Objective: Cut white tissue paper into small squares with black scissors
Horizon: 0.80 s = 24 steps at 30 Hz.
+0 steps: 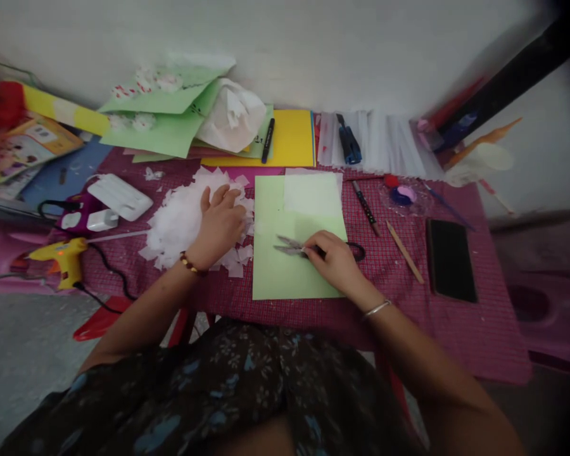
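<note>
My left hand [221,221] rests on a heap of small white paper pieces [173,215], palm down with its fingers apart. My right hand [331,256] is closed on a pair of scissors [291,246] around the pivot. Their blades point left and stand slightly apart, and a black handle loop shows to the right of the hand. Under the scissors lies a light green sheet of paper [270,278]. A paler, whitish square of paper [312,193] covers the sheet's upper right part. A tiny white bit shows at my right fingertips; what it is, I cannot tell.
Left of the heap are a yellow glue gun [61,256] with its cord and a white power adapter [120,196]. A pencil [405,252], a patterned pen [365,208] and a dark phone-like slab [451,259] lie right. Green papers [171,117] and a blue stapler [349,144] sit behind.
</note>
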### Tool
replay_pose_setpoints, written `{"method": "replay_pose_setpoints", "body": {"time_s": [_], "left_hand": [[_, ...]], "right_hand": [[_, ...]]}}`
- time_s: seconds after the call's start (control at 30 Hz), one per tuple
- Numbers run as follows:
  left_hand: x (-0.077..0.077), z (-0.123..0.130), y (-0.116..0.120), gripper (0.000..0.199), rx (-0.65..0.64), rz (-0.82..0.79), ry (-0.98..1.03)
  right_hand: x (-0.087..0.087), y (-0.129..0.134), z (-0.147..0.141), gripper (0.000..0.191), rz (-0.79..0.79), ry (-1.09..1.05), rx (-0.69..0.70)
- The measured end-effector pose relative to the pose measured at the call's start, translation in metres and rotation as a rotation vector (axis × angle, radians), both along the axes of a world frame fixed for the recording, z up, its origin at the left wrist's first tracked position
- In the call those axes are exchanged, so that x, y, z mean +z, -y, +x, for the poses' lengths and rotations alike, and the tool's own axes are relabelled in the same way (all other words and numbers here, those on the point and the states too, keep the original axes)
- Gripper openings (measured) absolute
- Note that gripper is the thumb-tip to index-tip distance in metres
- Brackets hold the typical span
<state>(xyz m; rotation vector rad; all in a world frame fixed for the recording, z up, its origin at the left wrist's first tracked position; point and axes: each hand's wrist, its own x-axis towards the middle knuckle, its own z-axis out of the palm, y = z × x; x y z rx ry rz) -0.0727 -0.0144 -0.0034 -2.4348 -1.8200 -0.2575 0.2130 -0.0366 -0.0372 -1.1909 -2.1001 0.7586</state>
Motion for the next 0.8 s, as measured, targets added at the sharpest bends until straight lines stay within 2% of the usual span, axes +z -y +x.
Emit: {"method": "replay_pose_setpoints", "body": {"time_s": [0.07, 0.17, 0.27, 0.37, 0.47, 0.53, 0.6, 0.67, 0.73, 0.8], "left_hand": [[-0.001, 0.0, -0.004, 0.029, 0.005, 0.016, 0.015], [0.004, -0.001, -0.006, 0.019, 0.031, 0.108, 0.098], [0.021, -0.01, -0.002, 0.01, 0.05, 0.209, 0.249], [0.044, -0.03, 0.004, 0.008, 0.083, 0.315, 0.345], [0.058, -0.058, 0.008, 0.011, 0.154, 0.34, 0.336], [0.06, -0.077, 0.011, 0.013, 0.184, 0.346, 0.29], [0.058, -0.093, 0.017, 0.016, 0.196, 0.324, 0.223], [0.058, -0.105, 0.025, 0.022, 0.219, 0.279, 0.16], [0.061, -0.109, 0.035, 0.034, 0.252, 0.263, 0.149], [0.066, -0.106, 0.042, 0.037, 0.257, 0.266, 0.306]], "right_hand": [[0.001, 0.001, 0.0, 0.007, -0.088, -0.102, -0.059], [0.006, 0.001, -0.004, 0.007, -0.256, -0.296, -0.105], [0.02, -0.003, -0.016, 0.007, -0.361, -0.442, -0.086], [0.039, -0.014, -0.044, 0.004, -0.374, -0.46, -0.019], [0.047, -0.031, -0.088, 0.009, -0.287, -0.397, 0.107], [0.045, -0.042, -0.117, 0.016, -0.191, -0.301, 0.194], [0.041, -0.051, -0.137, 0.023, -0.061, -0.103, 0.324], [0.04, -0.059, -0.143, 0.031, 0.058, 0.039, 0.361], [0.042, -0.064, -0.134, 0.031, 0.132, 0.077, 0.294], [0.045, -0.065, -0.113, 0.022, 0.157, 0.053, 0.183]]}}
